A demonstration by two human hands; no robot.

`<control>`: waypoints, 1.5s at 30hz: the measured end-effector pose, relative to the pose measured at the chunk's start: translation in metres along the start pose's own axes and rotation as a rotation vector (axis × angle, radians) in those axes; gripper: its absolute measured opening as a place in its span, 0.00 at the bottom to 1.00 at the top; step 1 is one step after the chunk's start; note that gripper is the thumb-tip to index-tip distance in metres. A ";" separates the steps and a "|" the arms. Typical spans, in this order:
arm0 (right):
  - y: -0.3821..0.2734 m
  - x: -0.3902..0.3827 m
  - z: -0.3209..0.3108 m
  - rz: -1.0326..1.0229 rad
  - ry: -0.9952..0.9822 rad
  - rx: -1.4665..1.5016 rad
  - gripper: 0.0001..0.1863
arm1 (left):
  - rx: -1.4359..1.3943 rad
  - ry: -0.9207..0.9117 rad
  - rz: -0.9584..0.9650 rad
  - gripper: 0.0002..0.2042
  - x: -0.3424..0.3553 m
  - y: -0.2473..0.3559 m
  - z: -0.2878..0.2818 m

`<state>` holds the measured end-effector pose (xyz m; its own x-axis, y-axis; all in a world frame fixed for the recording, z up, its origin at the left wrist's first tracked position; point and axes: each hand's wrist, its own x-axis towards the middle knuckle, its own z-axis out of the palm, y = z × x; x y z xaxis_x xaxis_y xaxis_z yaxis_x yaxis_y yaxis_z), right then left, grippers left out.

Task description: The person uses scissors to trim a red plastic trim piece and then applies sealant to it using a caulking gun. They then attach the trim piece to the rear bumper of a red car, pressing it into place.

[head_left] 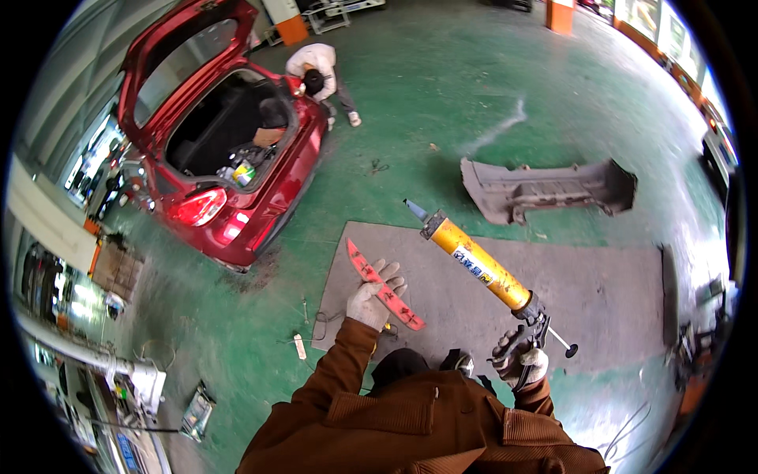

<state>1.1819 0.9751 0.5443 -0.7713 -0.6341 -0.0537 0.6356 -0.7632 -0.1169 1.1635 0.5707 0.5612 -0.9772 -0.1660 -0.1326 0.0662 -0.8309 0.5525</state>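
The left hand (pixel 365 304) grips one dark-marked red strip (pixel 386 295), tip toward eleven o'clock. The right hand (pixel 534 364) grips one yellow caulking gun (pixel 499 278), one label (pixel 472 264), nozzle (pixel 416 209) toward ten.

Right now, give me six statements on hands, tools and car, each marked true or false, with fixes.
1. The left hand holds a red strip. True.
2. The right hand is bare and holds nothing. False: it is gloved and holds a yellow caulking gun.
3. The gun's nozzle touches the strip. False: they are apart.
4. The red car's tailgate is raised. True.
5. The bumper-shaped part lies on the grey mat. False: it lies on the green floor, beyond the mat.
6. A person in a white top bends beside the car. True.
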 end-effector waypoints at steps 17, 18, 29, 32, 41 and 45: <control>-0.086 0.346 -0.005 0.312 0.166 -0.282 0.34 | -0.239 0.273 -0.072 0.09 0.282 -0.001 -0.049; -0.083 0.367 0.002 0.325 0.076 -0.314 0.35 | -0.240 0.271 -0.093 0.10 0.298 0.005 -0.056; -0.066 0.638 0.047 0.539 0.245 -0.267 0.35 | -0.268 0.538 0.031 0.09 0.521 0.119 -0.101; -0.062 0.723 0.035 0.600 0.247 -0.381 0.35 | -0.277 0.597 0.097 0.14 0.575 0.137 -0.156; -0.036 0.986 -0.002 0.714 0.234 -0.221 0.36 | -0.306 0.603 0.236 0.19 0.747 0.256 -0.234; -0.029 1.064 -0.003 0.679 0.227 -0.300 0.34 | -0.294 0.753 0.197 0.13 0.830 0.291 -0.233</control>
<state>0.3421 0.3229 0.4879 -0.2242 -0.8851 -0.4078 0.9602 -0.1291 -0.2477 0.4185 0.0674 0.4198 -0.5522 -0.5474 -0.6288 0.3743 -0.8367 0.3998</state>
